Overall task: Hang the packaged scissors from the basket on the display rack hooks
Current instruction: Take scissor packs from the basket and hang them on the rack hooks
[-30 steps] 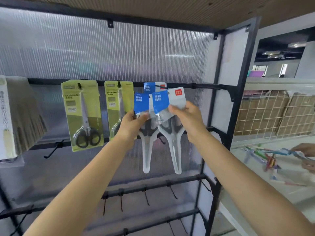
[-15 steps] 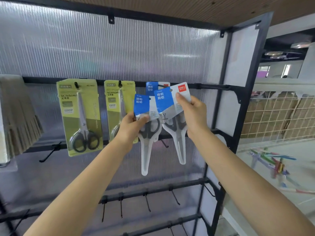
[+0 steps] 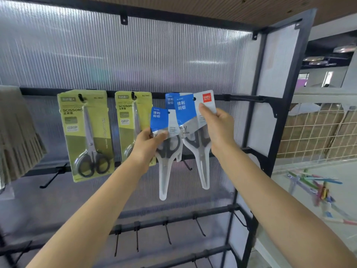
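Note:
My left hand (image 3: 148,145) pinches a blue-and-white scissors pack (image 3: 164,151) by its card, blades pointing down. My right hand (image 3: 217,128) grips a second blue-and-white pack (image 3: 193,117), its hang hole raised close to the top rail (image 3: 241,98) of the black display rack. Behind these two, a third blue card (image 3: 170,99) hangs at the rail. Two green-carded scissors packs (image 3: 86,134) (image 3: 131,117) hang on hooks to the left. The basket is out of view.
Lower rails carry several bare black hooks (image 3: 166,231). A bare hook (image 3: 52,176) sticks out at lower left. Brown paper items (image 3: 17,132) hang at far left. Right of the rack's black side frame (image 3: 284,101) are a wire-mesh panel (image 3: 316,132) and colourful items (image 3: 316,186) on a pale surface.
My right hand has lifted its pack slightly higher, closer to the top rail. My left hand stays about where it was with its pack.

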